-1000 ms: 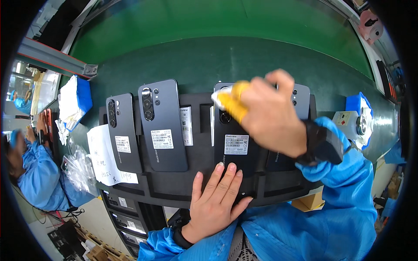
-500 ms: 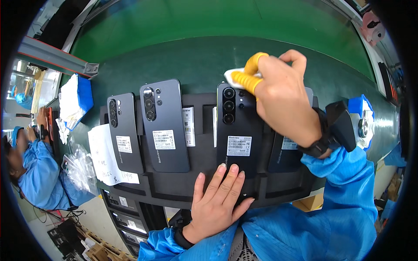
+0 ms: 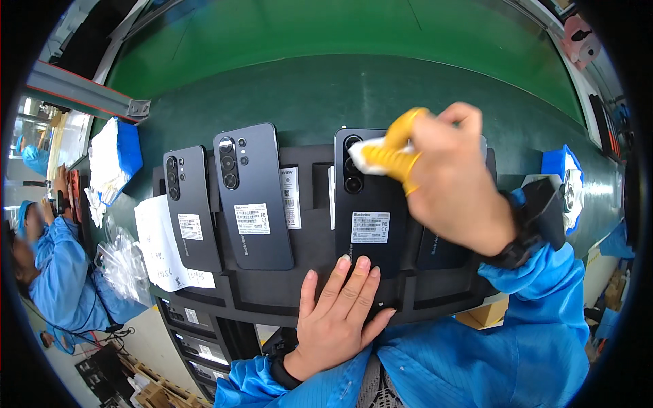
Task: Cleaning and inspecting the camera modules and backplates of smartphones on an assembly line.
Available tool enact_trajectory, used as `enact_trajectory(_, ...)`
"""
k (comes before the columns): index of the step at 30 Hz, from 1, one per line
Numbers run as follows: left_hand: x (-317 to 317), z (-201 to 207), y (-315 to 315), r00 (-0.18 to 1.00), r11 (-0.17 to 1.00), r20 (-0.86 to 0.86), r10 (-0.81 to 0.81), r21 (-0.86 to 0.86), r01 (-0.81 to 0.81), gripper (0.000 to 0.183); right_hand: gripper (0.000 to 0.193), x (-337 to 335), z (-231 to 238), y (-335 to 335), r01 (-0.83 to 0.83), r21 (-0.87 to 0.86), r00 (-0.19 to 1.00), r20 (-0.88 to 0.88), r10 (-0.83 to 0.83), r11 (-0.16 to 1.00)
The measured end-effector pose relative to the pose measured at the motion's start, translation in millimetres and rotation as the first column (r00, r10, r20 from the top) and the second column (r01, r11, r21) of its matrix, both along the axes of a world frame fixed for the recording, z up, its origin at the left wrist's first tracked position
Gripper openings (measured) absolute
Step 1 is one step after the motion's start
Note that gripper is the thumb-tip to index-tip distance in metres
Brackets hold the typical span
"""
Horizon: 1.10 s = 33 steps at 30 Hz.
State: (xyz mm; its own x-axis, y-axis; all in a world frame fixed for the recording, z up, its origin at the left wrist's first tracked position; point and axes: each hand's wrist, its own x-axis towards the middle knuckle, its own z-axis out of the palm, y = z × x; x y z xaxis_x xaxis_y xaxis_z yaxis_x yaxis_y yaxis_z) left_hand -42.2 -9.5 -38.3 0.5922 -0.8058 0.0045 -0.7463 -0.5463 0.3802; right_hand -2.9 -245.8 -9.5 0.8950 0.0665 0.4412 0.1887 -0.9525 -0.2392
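Observation:
A dark smartphone [image 3: 371,255] lies back up in the black foam tray [image 3: 272,292], with three big camera lenses and a white label. My left hand [image 3: 337,323] rests flat on its near end, fingers stretched out. Yellow finger covers sit on fingers of my right hand [image 3: 452,177], which pinches a white wiping cloth [image 3: 371,156] over the phone's camera lenses. Part of a second phone [image 3: 442,251] shows beneath my right wrist. Left of these lie two more dark phones, one blue-grey [image 3: 262,183] and one at the tray's left end [image 3: 197,251], both back up.
A handwritten paper sheet [image 3: 160,248] lies partly under the leftmost phone. Blue bins with white cloths stand at the left [image 3: 130,156] and right [image 3: 554,162]. Clear plastic bags [image 3: 126,265] lie nearby. At far left a person in a blue coat [image 3: 64,272] works.
My right hand has drawn the cloth from the phone's far edge toward me, onto the camera lenses. My left hand stays in place on the phone.

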Motion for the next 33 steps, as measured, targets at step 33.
enact_trajectory(33,0.5,2.0,1.9,1.000,1.000,-0.012,-0.012,-0.001,0.012,0.057,0.015,8.5,-22.5,19.9,-0.041,-0.195,0.992,0.113,0.064,0.980)
